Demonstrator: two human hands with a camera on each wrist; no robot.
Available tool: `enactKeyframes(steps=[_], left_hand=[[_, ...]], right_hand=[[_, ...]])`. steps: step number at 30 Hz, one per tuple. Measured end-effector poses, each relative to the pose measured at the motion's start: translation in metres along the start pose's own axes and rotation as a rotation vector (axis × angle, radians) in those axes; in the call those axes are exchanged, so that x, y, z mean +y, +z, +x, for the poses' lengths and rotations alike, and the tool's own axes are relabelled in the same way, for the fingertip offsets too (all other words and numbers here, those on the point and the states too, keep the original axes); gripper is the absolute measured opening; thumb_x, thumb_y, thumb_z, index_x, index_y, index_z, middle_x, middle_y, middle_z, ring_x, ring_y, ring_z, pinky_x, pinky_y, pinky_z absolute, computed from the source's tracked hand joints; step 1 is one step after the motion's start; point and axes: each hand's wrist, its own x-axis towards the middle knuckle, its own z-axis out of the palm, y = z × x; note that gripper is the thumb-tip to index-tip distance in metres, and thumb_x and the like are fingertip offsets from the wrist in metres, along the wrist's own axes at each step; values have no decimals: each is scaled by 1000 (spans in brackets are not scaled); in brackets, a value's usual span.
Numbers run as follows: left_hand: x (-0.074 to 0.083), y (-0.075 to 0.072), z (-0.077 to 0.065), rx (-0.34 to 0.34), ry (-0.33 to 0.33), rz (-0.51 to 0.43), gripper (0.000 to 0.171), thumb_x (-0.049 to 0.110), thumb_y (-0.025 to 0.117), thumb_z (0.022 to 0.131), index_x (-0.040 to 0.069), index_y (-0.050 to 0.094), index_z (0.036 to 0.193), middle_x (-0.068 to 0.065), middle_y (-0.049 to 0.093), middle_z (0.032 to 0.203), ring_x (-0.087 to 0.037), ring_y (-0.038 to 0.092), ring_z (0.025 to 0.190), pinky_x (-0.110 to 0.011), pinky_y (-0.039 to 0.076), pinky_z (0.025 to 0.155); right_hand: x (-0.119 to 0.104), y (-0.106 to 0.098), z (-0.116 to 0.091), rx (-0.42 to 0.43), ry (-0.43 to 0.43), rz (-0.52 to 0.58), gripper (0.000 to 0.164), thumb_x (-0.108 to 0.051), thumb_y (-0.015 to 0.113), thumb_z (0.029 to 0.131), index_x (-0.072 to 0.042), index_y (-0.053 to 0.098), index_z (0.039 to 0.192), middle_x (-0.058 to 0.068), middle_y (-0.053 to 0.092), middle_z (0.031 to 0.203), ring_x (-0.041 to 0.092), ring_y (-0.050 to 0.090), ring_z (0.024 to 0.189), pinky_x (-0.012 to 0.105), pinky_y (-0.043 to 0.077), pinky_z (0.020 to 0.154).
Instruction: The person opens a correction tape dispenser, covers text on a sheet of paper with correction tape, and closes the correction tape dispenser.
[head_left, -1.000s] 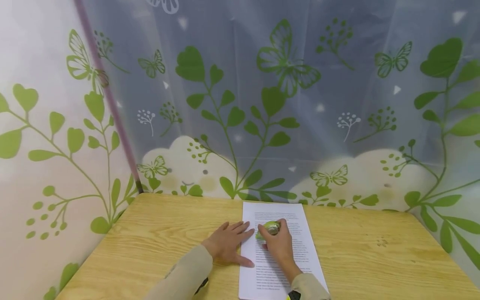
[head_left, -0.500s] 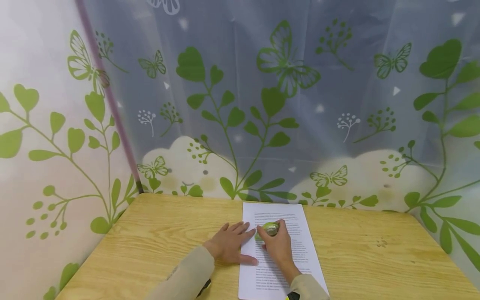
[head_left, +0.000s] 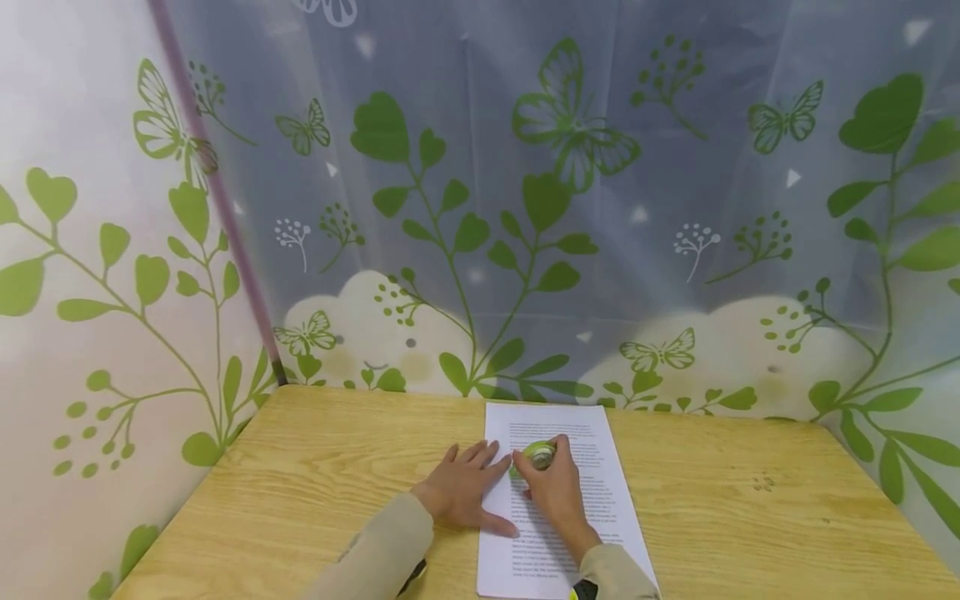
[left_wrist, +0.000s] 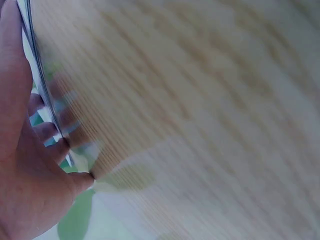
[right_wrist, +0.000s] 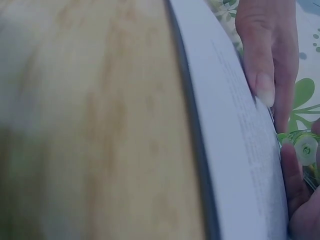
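A stack of printed paper [head_left: 543, 550] lies on the wooden table, its edge visible in the right wrist view as a thick pad [right_wrist: 220, 120]. My right hand [head_left: 557, 493] pinches a green and clear correction tape [head_left: 538, 452] between thumb and fingers, holding it down at the text in the upper half of the page. A pale toothed wheel inside the correction tape [right_wrist: 306, 149] shows in the right wrist view. Just left of it, my left hand [head_left: 463, 492] rests with spread fingers across the page's left margin. The tip of the correction tape is hidden.
The wooden table [head_left: 337, 450] extends to both sides of the paper. Behind it hangs a blue and white curtain [head_left: 480, 250] with green leaves and butterflies. A dark-ended pole [head_left: 277, 371] stands at the back left corner.
My right hand and the correction tape have shifted slightly left along the page. The left thumb has slid a little to the right over the paper, while the stack stays put.
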Motion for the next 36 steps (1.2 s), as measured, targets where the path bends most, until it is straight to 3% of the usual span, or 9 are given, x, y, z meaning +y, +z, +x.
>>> enactKeyframes(steps=[4,10,18,25,36], left_hand=[[5,-1,-2,-8,0,44,116,91,41,66,15,25,153,-13,20,156,-31,18,142,-59,21,107],[5,0,-3,-16,-17,59,117,91,41,66,16,23,153,-10,17,157,-29,15,143,-58,19,109],[4,3,-2,-6,-21,67,119,91,41,66,13,22,153,-10,16,158,-27,14,143,-55,18,110],[3,4,-3,17,-16,72,118,91,41,67,12,22,153,-10,16,157,-27,15,143,-56,20,109],[2,5,-2,29,-2,70,116,91,40,66,16,23,153,-10,18,157,-28,16,143,-57,21,108]], right_hand=[[1,-2,0,8,27,34,48,-30,72,86,-3,39,108,14,61,86,15,59,47,28,52,46],[3,-6,4,81,109,117,63,-47,72,82,-3,41,114,11,60,79,15,58,44,28,52,46],[4,-2,2,36,74,84,51,-29,74,83,-2,41,111,13,59,88,15,59,50,28,53,48],[3,-1,1,27,20,74,45,-26,74,84,-3,41,104,14,59,89,15,60,54,28,53,48],[4,0,1,7,4,31,46,-23,75,83,-3,39,103,14,59,88,15,60,51,27,52,47]])
